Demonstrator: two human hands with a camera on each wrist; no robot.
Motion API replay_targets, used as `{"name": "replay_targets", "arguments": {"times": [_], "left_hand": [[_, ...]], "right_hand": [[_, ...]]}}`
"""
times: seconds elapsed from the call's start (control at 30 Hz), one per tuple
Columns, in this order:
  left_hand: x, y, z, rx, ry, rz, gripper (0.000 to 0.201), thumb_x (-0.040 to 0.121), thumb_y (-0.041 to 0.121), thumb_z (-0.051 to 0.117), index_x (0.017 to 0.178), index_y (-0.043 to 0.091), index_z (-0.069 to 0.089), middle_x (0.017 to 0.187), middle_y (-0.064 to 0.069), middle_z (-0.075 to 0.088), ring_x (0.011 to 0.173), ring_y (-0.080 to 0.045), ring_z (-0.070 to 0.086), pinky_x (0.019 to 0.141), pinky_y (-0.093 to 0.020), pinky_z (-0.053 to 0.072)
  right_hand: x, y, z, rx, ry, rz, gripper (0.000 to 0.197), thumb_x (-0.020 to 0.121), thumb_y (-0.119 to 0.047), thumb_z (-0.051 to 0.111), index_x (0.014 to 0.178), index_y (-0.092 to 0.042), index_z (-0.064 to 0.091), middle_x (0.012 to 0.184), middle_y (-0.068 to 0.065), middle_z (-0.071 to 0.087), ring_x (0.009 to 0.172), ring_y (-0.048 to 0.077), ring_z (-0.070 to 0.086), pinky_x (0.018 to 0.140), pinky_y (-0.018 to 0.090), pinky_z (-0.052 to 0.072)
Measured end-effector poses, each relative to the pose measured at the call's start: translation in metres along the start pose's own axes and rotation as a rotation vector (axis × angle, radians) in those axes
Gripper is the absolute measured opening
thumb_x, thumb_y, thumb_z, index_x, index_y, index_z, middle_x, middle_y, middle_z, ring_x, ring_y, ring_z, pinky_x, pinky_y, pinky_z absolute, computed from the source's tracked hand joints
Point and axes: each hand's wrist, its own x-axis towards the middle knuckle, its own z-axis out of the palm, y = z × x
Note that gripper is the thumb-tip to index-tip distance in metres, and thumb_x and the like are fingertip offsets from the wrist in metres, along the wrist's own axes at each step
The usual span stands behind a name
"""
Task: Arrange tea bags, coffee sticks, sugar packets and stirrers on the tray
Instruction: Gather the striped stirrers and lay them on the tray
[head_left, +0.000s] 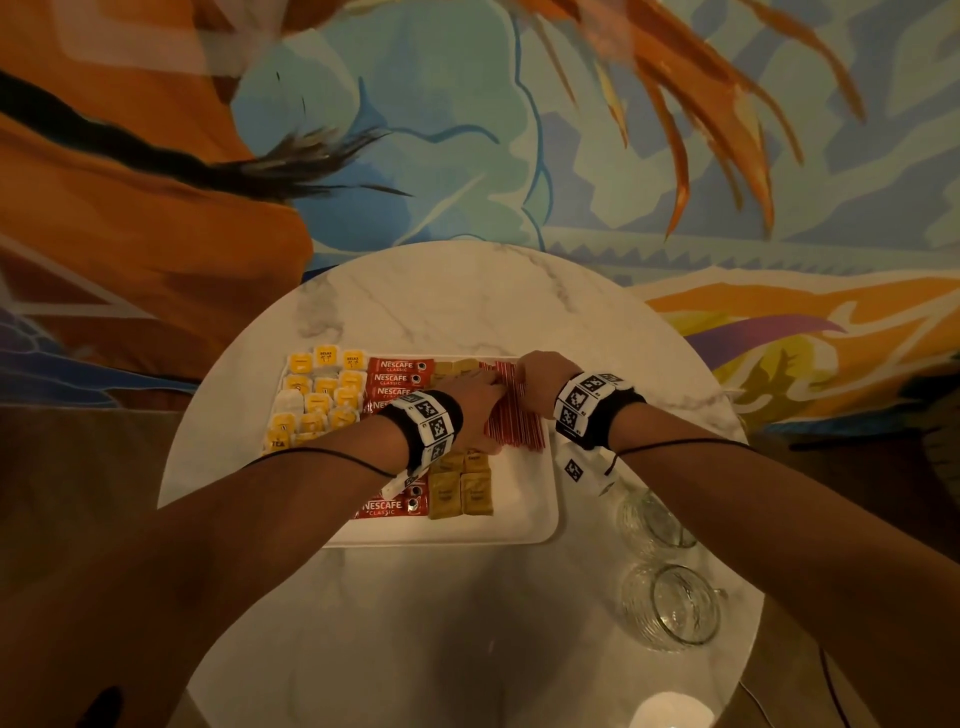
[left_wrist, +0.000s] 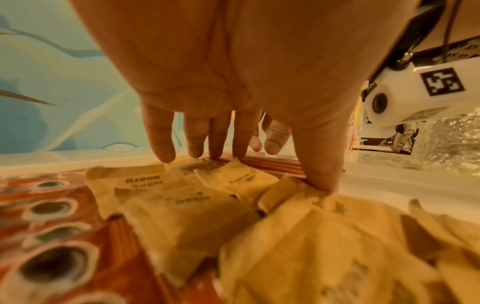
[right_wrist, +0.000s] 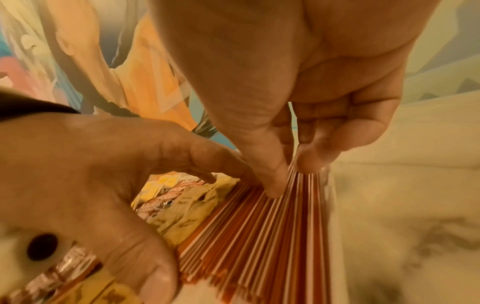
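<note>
A white tray (head_left: 524, 522) lies on the round marble table. It holds yellow tea bags (head_left: 317, 397) at the left, then red coffee sticks (head_left: 397, 376), brown sugar packets (head_left: 460, 493) and a row of red-and-white stirrers (head_left: 517, 434) at the right. My left hand (head_left: 475, 402) lies flat where packets meet stirrers. Its straight fingertips (left_wrist: 218, 152) touch the stirrers (left_wrist: 272, 162), and its thumb presses at the packets' (left_wrist: 182, 205) edge. My right hand (head_left: 540, 379) is at the stirrers' far end. There its thumb and curled fingers (right_wrist: 291, 174) pinch the stirrers (right_wrist: 259, 236).
Two clear glass cups (head_left: 654, 519) (head_left: 675, 605) stand on the table right of the tray, under my right forearm. Bare marble (head_left: 467, 301) stretches beyond the tray, up to a painted wall. A small bright light (head_left: 670, 712) glows at the table's near edge.
</note>
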Motion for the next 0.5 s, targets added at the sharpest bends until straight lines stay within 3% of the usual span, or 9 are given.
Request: {"name": "replay_targets", "arguments": {"times": [0.13, 0.23, 0.3, 0.37, 0.43, 0.5], "left_hand": [[0.002, 0.001, 0.0, 0.0, 0.011, 0.011, 0.085, 0.07, 0.067, 0.071, 0.138, 0.022, 0.048, 0.14, -0.003, 0.048, 0.126, -0.024, 0.048, 0.106, -0.041, 0.044], [0.002, 0.004, 0.002, -0.014, 0.046, 0.018, 0.085, 0.068, 0.071, 0.069, 0.136, 0.022, 0.051, 0.137, -0.001, 0.048, 0.123, -0.022, 0.049, 0.105, -0.042, 0.046], [0.003, 0.007, 0.003, -0.036, 0.062, 0.016, 0.087, 0.067, 0.072, 0.07, 0.137, 0.025, 0.049, 0.138, 0.001, 0.048, 0.126, -0.023, 0.047, 0.107, -0.043, 0.044], [0.004, 0.012, 0.003, -0.051, 0.054, -0.007, 0.093, 0.065, 0.073, 0.071, 0.141, 0.027, 0.044, 0.143, 0.0, 0.045, 0.131, -0.025, 0.044, 0.11, -0.045, 0.04], [0.006, 0.016, 0.003, -0.056, 0.057, -0.034, 0.098, 0.062, 0.073, 0.073, 0.143, 0.028, 0.04, 0.148, -0.001, 0.043, 0.134, -0.026, 0.043, 0.112, -0.046, 0.038], [0.008, 0.02, 0.001, -0.079, 0.065, -0.052, 0.093, 0.063, 0.069, 0.075, 0.14, 0.027, 0.044, 0.144, -0.001, 0.047, 0.131, -0.026, 0.047, 0.109, -0.044, 0.042]], "right_hand": [[-0.004, 0.004, 0.001, -0.073, -0.039, -0.038, 0.008, 0.087, -0.018, 0.064, 0.084, -0.012, 0.06, 0.082, 0.004, 0.06, 0.087, 0.028, 0.067, 0.067, 0.029, 0.046], [-0.01, 0.005, 0.005, -0.077, -0.072, -0.062, 0.023, 0.087, -0.024, 0.063, 0.068, -0.023, 0.05, 0.071, -0.005, 0.054, 0.081, 0.024, 0.065, 0.067, 0.028, 0.044], [-0.017, 0.002, 0.01, -0.114, -0.16, -0.066, 0.024, 0.08, -0.027, 0.071, 0.064, -0.027, 0.053, 0.066, -0.007, 0.058, 0.076, 0.02, 0.065, 0.064, 0.026, 0.045], [-0.023, 0.002, 0.014, -0.161, -0.213, -0.043, 0.015, 0.07, -0.024, 0.08, 0.075, -0.023, 0.066, 0.074, -0.003, 0.067, 0.074, 0.02, 0.068, 0.061, 0.025, 0.048], [-0.026, 0.004, 0.021, -0.155, -0.219, -0.008, 0.032, 0.071, -0.022, 0.083, 0.099, -0.019, 0.068, 0.091, 0.002, 0.071, 0.083, 0.022, 0.069, 0.064, 0.026, 0.049], [-0.028, 0.004, 0.023, -0.138, -0.199, 0.031, 0.042, 0.08, -0.023, 0.078, 0.118, -0.014, 0.063, 0.107, 0.006, 0.07, 0.097, 0.024, 0.069, 0.071, 0.026, 0.048]]}}
